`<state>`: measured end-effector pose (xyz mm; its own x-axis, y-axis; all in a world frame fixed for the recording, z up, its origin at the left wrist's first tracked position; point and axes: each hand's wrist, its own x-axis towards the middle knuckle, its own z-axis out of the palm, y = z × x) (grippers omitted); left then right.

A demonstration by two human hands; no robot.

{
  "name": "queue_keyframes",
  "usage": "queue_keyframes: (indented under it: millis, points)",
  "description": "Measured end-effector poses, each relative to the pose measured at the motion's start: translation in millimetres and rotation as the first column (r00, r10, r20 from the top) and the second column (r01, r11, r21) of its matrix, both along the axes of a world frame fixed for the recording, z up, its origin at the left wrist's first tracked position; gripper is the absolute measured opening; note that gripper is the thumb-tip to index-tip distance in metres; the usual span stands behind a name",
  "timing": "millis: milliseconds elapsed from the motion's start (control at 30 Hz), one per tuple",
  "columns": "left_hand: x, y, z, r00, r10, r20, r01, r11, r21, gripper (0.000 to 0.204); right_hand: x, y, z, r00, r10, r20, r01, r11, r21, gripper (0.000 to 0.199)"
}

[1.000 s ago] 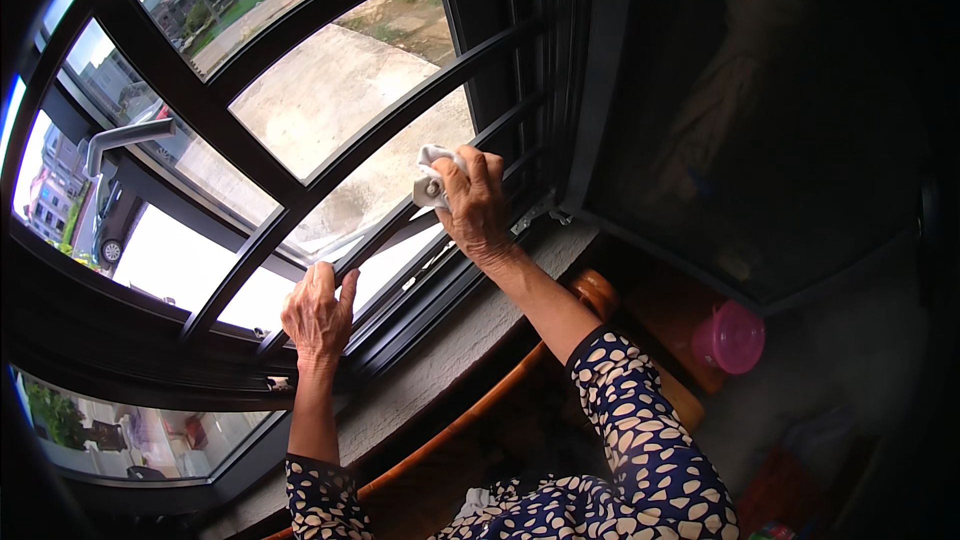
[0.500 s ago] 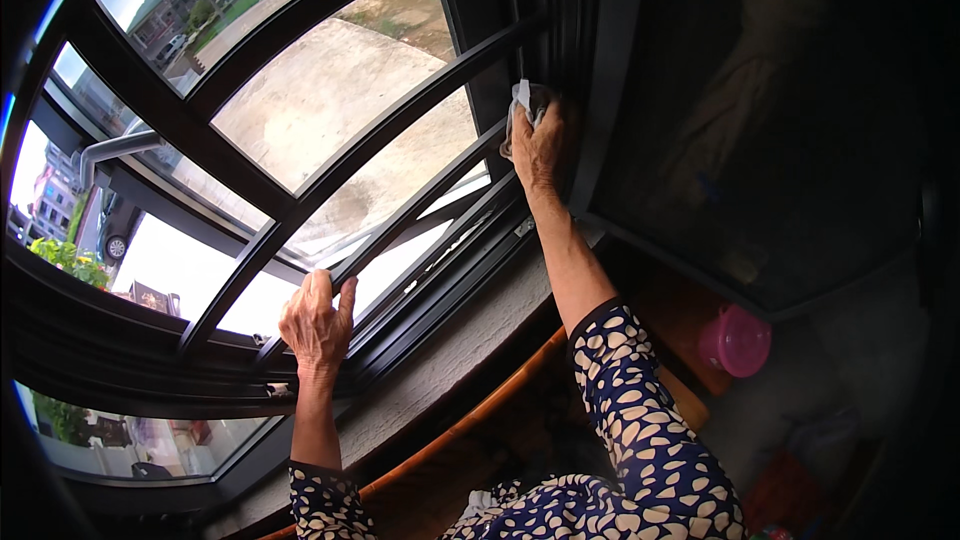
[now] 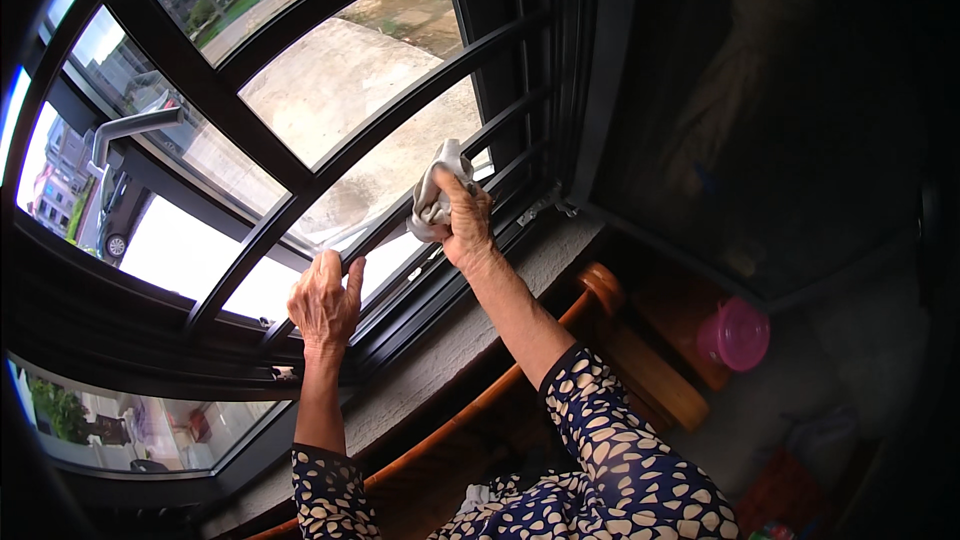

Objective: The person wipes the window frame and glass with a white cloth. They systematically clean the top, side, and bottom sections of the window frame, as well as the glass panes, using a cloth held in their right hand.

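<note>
A crumpled whitish-grey cloth is bunched in my right hand. The cloth lies against a dark bar of the window grille, near the grille's right end. My left hand grips the same bar farther to the left, its fingers curled over it and the thumb sticking up. Behind the bars, a window sash with a grey handle stands swung outward. The dark window frame runs below both hands.
A rough pale sill lies below the frame. Nearer me is wooden furniture with a rounded brown rail. A pink lidded bucket stands at the right. A dark screen panel fills the right side.
My right hand has moved left and toward me along the bar with the cloth, away from the right side of the frame. The left hand keeps its hold; the view has shifted slightly.
</note>
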<state>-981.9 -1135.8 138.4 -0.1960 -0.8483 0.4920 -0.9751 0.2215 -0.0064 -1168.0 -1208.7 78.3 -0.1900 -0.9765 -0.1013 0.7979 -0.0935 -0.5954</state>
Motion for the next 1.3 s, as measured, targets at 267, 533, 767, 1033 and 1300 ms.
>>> queue_keyframes:
  millis: [267,533,767,1033,1300]
  points:
    - [6,-1,-5,1.000,-0.022,0.014,0.022,1.000,-0.013,0.035,18,50,-23,0.879,0.347,-0.326,-0.398,0.912,-0.104,0.022]
    - [7,0,-3,1.000,-0.020,-0.010,0.020,1.000,-0.007,0.031,-122,-53,-59,0.181,-0.341,-0.923,0.570,0.801,-0.184,0.044]
    - [2,-1,1,0.999,-0.033,0.013,0.033,0.999,0.001,0.031,-101,-72,-97,-0.213,-0.168,-0.963,0.701,0.660,-0.270,0.044]
    - [7,3,-1,0.998,-0.069,0.001,0.069,0.997,-0.024,0.032,-28,-11,-73,-0.307,-0.323,-0.895,0.360,0.831,-0.423,0.041]
    - [37,106,-53,0.971,-0.215,-0.102,0.159,0.905,-0.395,0.031,40,42,-51,-0.427,-0.273,-0.862,0.102,0.933,-0.346,0.046]
